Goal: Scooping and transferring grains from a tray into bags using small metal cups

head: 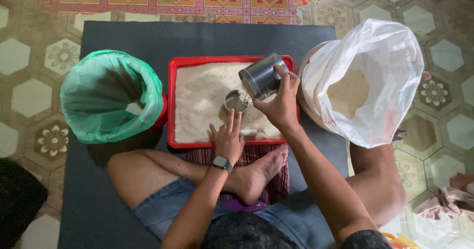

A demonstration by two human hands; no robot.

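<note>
A red rectangular tray (171,101) filled with pale grain lies on a dark mat in front of my crossed legs. My right hand (280,103) grips a metal can (261,75), tilted over the tray with grain falling from its mouth. A small round metal cup (235,101) sits in the grain just below the can. My left hand (228,138), with a watch on its wrist, rests flat with fingers spread on the grain at the tray's near edge, close to the small cup.
A bucket lined with a green plastic bag (109,95) stands left of the tray. A white plastic sack (382,76) holding grain sits to the right. The dark mat (207,37) lies on a patterned tile floor (29,61). Crumpled cloth (447,199) lies at lower right.
</note>
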